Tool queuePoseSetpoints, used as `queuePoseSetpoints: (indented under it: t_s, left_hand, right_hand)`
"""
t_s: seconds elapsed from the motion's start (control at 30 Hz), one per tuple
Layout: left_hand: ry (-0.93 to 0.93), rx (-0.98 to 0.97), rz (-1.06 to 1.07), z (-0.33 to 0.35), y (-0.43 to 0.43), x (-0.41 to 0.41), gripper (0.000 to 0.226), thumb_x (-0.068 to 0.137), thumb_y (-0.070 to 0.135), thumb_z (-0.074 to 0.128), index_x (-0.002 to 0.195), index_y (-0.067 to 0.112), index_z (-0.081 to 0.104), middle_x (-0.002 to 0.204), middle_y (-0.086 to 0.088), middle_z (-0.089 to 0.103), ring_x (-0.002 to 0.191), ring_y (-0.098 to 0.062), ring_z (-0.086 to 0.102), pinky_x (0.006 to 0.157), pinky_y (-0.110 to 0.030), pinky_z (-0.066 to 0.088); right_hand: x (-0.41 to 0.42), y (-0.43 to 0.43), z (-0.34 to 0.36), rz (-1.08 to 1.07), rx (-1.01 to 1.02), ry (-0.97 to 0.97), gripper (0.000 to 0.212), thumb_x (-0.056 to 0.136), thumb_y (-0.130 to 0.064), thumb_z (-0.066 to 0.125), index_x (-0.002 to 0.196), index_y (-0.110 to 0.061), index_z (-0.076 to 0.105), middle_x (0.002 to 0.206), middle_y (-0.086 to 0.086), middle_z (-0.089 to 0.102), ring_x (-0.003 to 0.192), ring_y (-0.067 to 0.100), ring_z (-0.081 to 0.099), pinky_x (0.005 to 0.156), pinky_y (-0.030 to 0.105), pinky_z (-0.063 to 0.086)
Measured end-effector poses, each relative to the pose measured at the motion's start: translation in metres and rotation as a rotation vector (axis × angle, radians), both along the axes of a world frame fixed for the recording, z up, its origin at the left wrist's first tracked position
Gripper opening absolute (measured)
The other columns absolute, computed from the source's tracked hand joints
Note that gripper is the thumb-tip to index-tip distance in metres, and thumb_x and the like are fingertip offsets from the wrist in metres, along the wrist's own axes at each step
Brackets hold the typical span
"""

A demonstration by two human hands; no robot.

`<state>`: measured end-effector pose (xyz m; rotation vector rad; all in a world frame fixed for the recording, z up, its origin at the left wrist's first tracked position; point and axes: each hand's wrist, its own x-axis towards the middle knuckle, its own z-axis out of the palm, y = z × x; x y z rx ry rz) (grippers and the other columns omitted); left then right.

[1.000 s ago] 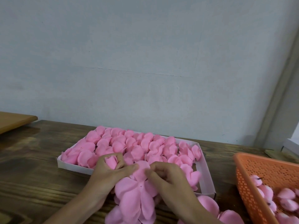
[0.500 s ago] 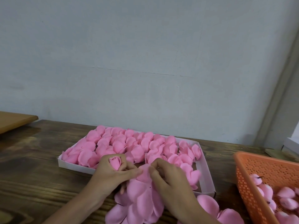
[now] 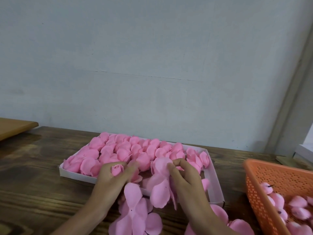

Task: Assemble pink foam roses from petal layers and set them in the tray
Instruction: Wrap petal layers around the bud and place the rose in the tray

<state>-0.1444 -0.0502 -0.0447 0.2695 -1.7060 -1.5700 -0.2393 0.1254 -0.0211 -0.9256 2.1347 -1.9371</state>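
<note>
The left hand (image 3: pixel 113 179) is gripping a small rosebud (image 3: pixel 116 170) upright at the near edge of the nearly full tray (image 3: pixel 215 182). The right hand (image 3: pixel 185 181) is pinching a single petal layer (image 3: pixel 160 185), holding it above the loose layers (image 3: pixel 133 216) lying on the surface (image 3: pixel 42 184); the layering step looks to be in hand, and the next move is likely calling for centring that layer under the bud

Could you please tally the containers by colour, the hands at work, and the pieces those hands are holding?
White tray: 1
Orange basket: 1
Hands: 2, the left hand and the right hand
Rosebud, held by the left hand: 1
Petal layer, pinched by the right hand: 1
Total: 6
</note>
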Motion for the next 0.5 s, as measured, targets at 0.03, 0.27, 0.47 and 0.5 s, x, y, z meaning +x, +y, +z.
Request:
queuePoseSetpoints:
  t_s: [0.03, 0.27, 0.47, 0.5]
  left_hand:
    - [0.006, 0.019, 0.032, 0.001, -0.002, 0.001, 0.059, 0.079, 0.045, 0.077, 0.047, 0.009, 0.044, 0.044, -0.008, 0.04, 0.037, -0.016, 0.037, 0.038, -0.022, 0.032]
    - [0.152, 0.083, 0.06, 0.01, -0.005, 0.005, 0.059, 0.092, 0.056, 0.066, 0.056, 0.009, 0.061, 0.062, -0.021, 0.058, 0.052, -0.026, 0.05, 0.059, -0.034, 0.047]
    - [0.157, 0.184, -0.125, 0.014, 0.011, 0.005, 0.07, 0.083, 0.075, 0.055, 0.055, 0.014, 0.038, 0.089, -0.009, 0.064, 0.076, -0.019, 0.057, 0.075, -0.04, 0.039]
    - [0.151, 0.171, -0.156, 0.013, 0.015, 0.005, 0.073, 0.084, 0.076, 0.053, 0.057, 0.011, 0.035, 0.092, -0.01, 0.064, 0.082, -0.02, 0.06, 0.079, -0.043, 0.041]
  right_hand:
    - [0.0, 0.0, 0.0, 0.019, -0.008, -0.038, 0.019, 0.104, -0.022, 0.056, 0.091, -0.012, 0.065, 0.064, 0.003, 0.068, 0.057, 0.011, 0.058, 0.056, 0.028, 0.043]
    - [-0.002, -0.002, -0.001, 0.125, 0.0, -0.138, 0.008, 0.095, -0.019, 0.068, 0.088, -0.021, 0.07, 0.067, 0.014, 0.064, 0.064, 0.017, 0.059, 0.063, 0.037, 0.049]
    - [0.0, -0.005, -0.007, 0.169, 0.113, 0.075, 0.012, 0.093, -0.021, 0.071, 0.087, -0.014, 0.063, 0.05, -0.012, 0.053, 0.052, 0.004, 0.044, 0.056, 0.023, 0.037]
    - [0.002, -0.005, -0.007, 0.172, 0.142, 0.115, 0.012, 0.093, -0.023, 0.07, 0.088, -0.015, 0.062, 0.051, -0.012, 0.056, 0.052, 0.002, 0.045, 0.056, 0.022, 0.038]
